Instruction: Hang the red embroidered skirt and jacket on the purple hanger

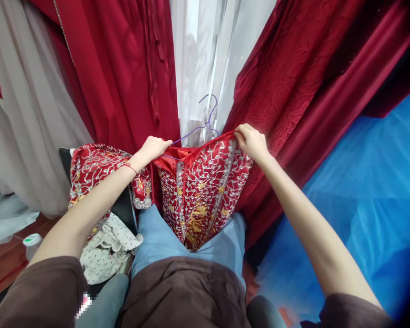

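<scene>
Two hands grip the top edge of a red satin garment with silver and gold embroidery, draped over the person's lap: left hand and right hand, fingers pinched shut on cloth. Holding both corners level seems wise around the thin purple wire hanger. Beyond hang dark red drapes; blue plastic sheeting lies right.

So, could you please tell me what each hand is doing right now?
Left hand: shut on the embroidered red garment.
Right hand: shut on the same garment.
</scene>
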